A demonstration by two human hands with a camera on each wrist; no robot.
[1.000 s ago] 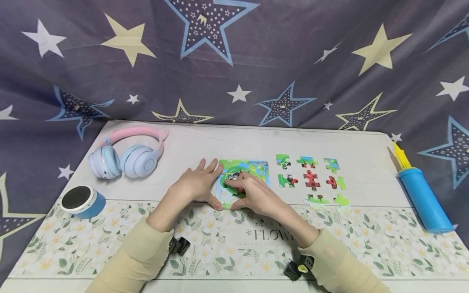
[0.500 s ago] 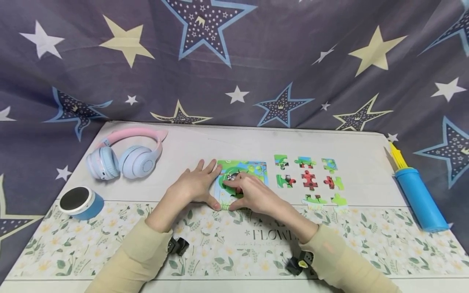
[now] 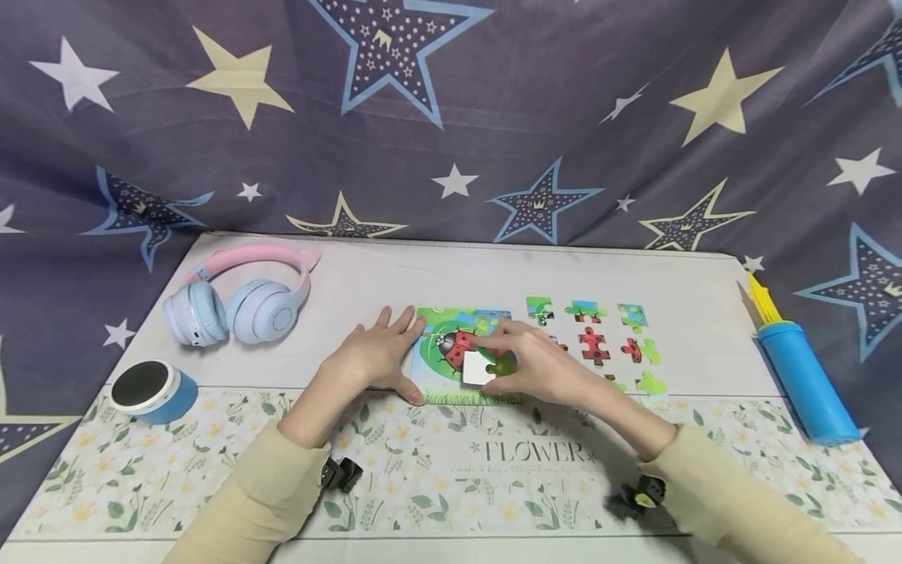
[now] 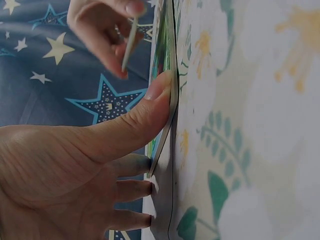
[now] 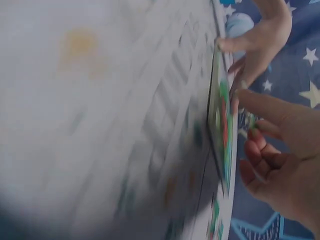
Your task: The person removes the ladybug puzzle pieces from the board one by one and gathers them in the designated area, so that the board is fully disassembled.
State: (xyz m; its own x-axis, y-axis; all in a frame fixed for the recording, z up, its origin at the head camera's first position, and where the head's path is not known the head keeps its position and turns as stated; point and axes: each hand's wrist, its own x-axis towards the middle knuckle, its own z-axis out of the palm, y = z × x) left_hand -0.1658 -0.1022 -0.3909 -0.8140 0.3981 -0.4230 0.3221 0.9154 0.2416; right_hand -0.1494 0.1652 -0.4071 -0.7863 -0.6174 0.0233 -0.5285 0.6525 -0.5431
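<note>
Head view is showing the right hand (image 3: 539, 362) pinching a single puzzle piece (image 3: 481, 368) between thumb and fingertips, white underside turned up, hovering just above the ladybird puzzle board (image 3: 461, 354) near its lower right part. The left hand (image 3: 373, 356) is lying flat with straight fingers, thumb pressing the board's near left corner and fingertips bracing its left edge, holding nothing. To the right of the board, loose puzzle pieces (image 3: 595, 345) are lying in rows on the white table mat (image 3: 437, 274); to the left of the board sit pink and blue cat-ear headphones (image 3: 236, 294), and further left and nearer, a small round blue speaker (image 3: 148, 389). Well to the right of the board a blue hand pump (image 3: 803, 380) is lying.

The piece probably wants turning picture side up and being kept level, while the left thumb is pinning the board so it is not sliding.

The right forearm is covering some of the loose pieces, so their count is unclear. The right wrist view is blurring badly, and the left wrist view is showing the piece (image 4: 130, 45) only edge-on, so its printed face is hidden
</note>
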